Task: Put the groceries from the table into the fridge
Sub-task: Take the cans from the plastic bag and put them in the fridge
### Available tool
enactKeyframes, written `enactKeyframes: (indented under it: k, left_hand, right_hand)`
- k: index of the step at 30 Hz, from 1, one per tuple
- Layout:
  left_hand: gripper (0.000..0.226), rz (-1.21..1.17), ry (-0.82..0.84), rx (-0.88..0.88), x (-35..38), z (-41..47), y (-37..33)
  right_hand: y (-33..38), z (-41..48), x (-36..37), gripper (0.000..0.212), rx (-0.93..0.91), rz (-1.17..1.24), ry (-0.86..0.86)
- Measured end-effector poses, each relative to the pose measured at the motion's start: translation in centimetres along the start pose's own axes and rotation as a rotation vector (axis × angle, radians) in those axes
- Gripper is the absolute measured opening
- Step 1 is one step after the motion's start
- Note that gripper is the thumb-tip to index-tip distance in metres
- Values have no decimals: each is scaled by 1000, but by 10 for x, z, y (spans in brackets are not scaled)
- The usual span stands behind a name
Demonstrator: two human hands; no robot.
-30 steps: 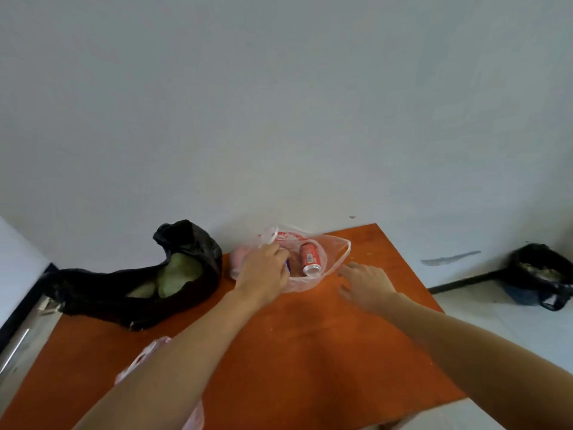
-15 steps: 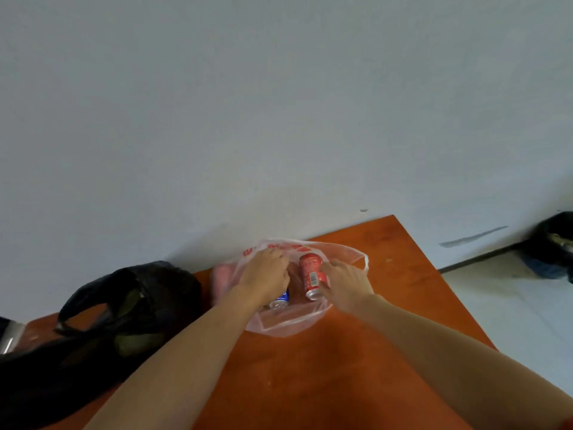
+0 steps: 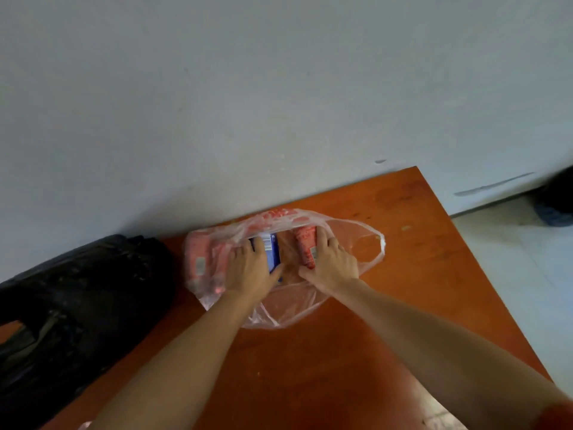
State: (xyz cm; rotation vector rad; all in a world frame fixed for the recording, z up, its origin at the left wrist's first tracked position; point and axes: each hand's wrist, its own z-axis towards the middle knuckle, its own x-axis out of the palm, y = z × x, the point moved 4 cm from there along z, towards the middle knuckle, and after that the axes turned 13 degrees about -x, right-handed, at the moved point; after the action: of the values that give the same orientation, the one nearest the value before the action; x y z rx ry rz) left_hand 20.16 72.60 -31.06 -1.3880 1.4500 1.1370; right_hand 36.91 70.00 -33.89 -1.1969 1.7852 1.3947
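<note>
A clear plastic bag (image 3: 356, 243) with red print lies open on the orange table (image 3: 418, 274) near the wall. Inside it my left hand (image 3: 248, 268) grips a blue can (image 3: 271, 246) that lies on its side. Beside it my right hand (image 3: 330, 262) grips a red can (image 3: 305, 243), fingers over its right side and thumb at its near end. Another red can (image 3: 198, 259) lies in the bag's left part, seen through the plastic.
A large black plastic bag (image 3: 71, 311) lies on the table's left side, against the grey wall (image 3: 279, 88). At the far right a dark bin (image 3: 558, 197) stands on the pale floor. The table's right edge runs diagonally beside my right forearm.
Both hands have gone deeper into the clear bag and closed round the cans, the left on the blue one, the right on the red one. The view has moved closer.
</note>
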Motion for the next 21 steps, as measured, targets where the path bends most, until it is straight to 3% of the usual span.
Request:
enactKeyframes:
  k: [3, 7, 14, 21]
  left_hand:
    - [105, 48, 4, -18, 16, 2, -7]
    - [115, 58, -23, -46, 29, 2, -8]
    - [95, -84, 82, -7, 22, -9, -2]
    - [54, -204, 51, 139, -27, -51, 12]
  right_hand:
    - [-5, 1, 5, 105, 10, 29, 4]
    - [-6, -2, 9, 104, 3, -12, -4]
    - [-1, -13, -4, 93, 42, -45, 38]
    - [23, -68, -34, 84, -6, -50, -46]
